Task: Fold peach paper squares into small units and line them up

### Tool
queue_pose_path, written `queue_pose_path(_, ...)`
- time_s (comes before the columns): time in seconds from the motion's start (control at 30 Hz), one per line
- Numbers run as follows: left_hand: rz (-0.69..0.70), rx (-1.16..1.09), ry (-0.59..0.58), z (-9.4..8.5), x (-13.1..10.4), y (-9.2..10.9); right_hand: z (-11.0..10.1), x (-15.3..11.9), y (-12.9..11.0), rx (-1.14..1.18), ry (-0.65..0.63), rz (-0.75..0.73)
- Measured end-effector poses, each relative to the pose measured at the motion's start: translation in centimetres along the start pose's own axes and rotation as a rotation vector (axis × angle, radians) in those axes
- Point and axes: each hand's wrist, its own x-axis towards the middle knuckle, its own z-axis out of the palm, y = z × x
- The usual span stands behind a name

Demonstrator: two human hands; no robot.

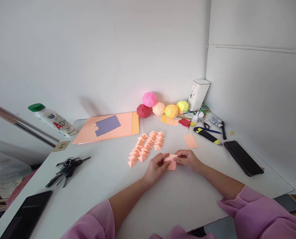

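Between my two hands is a small piece of peach paper (pixel 171 165), pinched at its left and right sides a little above the table. My left hand (pixel 158 166) is closed on the left edge, thumb in front. On the right edge, the thumb and fingers of my right hand (pixel 187 159) are closed too. The paper looks creased or folded, though fingers cover part of it. Just left of my hands stand rows of several folded peach paper pieces (pixel 143 147) with pointed tops. A flat peach paper rectangle (pixel 191 141) lies beyond my right hand.
Faceted paper balls (pixel 149 99) sit against the wall. Peach sheets (pixel 83 134) with a purple piece (pixel 108 125) lie back left. A cutter knife (pixel 205 135), glue bottle (pixel 194 120) and phone (pixel 243 157) are at right. Keys (pixel 67 170), a tablet (pixel 28 215) and a bottle (pixel 53 120) stand left.
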Motion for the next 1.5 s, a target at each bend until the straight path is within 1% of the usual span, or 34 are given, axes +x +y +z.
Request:
queue_pose_path(0.13,0.015,0.086,0.009,0.0,0.0,0.0,0.1,-0.1,0.1,-0.01,0.019,-0.021)
queue_pose_path(0.3,0.014,0.122,-0.008,-0.1,0.1,0.1,0.3,-0.2,-0.1,-0.019,0.025,-0.043)
queue_pose_path(0.5,-0.003,0.1,-0.024,0.0,0.1,0.3,0.2,-0.2,-0.3,-0.015,0.02,-0.039)
queue_pose_path(0.73,-0.043,0.068,-0.068,-0.1,0.1,0.8,0.0,0.0,0.4,-0.001,0.039,-0.028)
queue_pose_path(0.9,-0.058,0.078,-0.09,-0.2,0.1,1.0,0.0,0.1,0.5,0.059,0.075,-0.007)
queue_pose_path(1.23,0.008,0.203,-0.09,-0.2,0.0,0.9,-0.2,0.2,0.9,0.045,0.069,-0.033)
queue_pose_path(1.5,0.007,0.197,-0.082,-0.1,0.0,0.9,-0.4,0.2,1.1,0.077,0.042,-0.053)
